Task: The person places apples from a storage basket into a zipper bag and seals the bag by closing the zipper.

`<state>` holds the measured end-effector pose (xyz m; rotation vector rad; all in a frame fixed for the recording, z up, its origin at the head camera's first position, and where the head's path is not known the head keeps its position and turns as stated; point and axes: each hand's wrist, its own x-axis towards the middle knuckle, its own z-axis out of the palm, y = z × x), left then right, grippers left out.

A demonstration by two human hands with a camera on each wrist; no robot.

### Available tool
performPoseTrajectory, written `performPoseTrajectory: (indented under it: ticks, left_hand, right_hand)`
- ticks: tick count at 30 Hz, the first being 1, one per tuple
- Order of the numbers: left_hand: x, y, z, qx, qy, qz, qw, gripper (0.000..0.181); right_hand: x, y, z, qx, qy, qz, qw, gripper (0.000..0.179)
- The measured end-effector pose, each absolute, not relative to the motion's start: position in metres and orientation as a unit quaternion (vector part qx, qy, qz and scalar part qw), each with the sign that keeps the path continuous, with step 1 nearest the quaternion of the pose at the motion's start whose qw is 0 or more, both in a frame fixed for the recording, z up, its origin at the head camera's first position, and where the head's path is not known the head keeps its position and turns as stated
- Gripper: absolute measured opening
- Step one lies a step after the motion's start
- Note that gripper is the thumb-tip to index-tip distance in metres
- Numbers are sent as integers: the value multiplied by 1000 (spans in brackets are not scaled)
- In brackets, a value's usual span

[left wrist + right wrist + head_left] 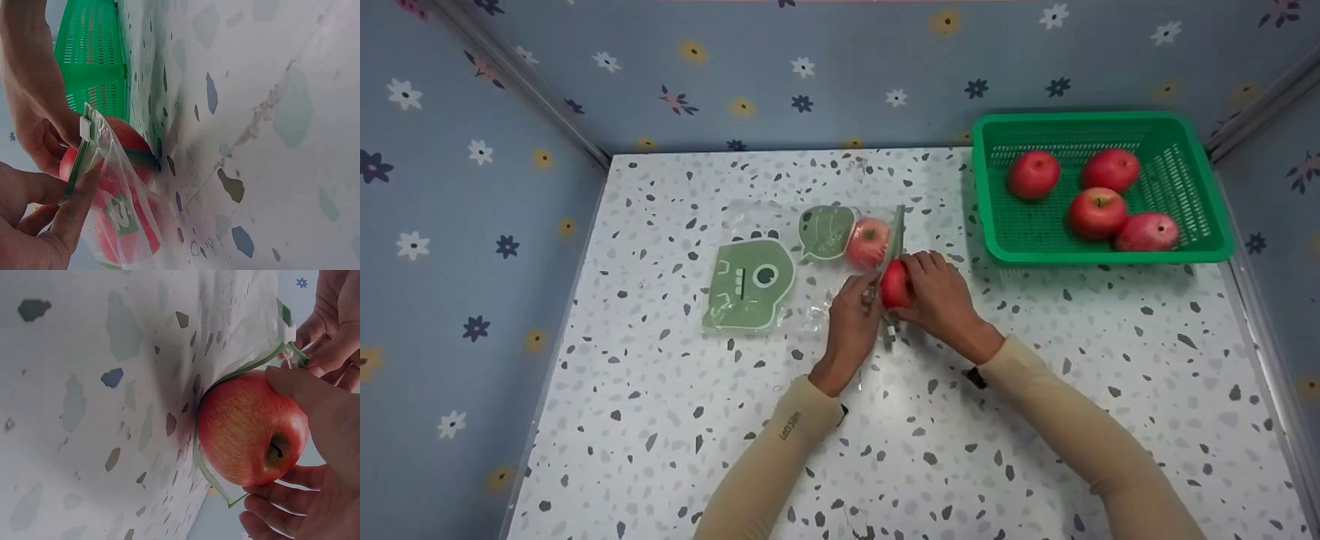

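Note:
A clear zip bag (750, 289) printed with a green one-eyed monster lies flat on the table, its green-edged mouth facing right. One apple (868, 244) is inside it, near the mouth. My left hand (853, 311) pinches the mouth's upper edge between thumb and fingers, beside the white slider (85, 128). My right hand (941, 296) grips a second red apple (247, 427), thumb on one side and fingers on the other. This apple sits right at the parted mouth, the green edges running round its far side in the right wrist view.
At the back right stands a green plastic basket (990, 251) with several red apples (1099, 212) in it. Flower-patterned panels (825, 75) border the speckled table (660, 450) at the back and both sides.

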<state>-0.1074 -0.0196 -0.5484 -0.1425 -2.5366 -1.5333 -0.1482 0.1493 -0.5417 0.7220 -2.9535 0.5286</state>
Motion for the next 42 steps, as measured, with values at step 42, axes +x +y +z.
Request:
performPoseTrajectory:
  ticks: [42]
  left_hand:
    - [-105, -22, -548, -60, -855, -509, 86, 41]
  right_hand:
    - [-145, 135, -560, 175, -923, 341, -34, 81]
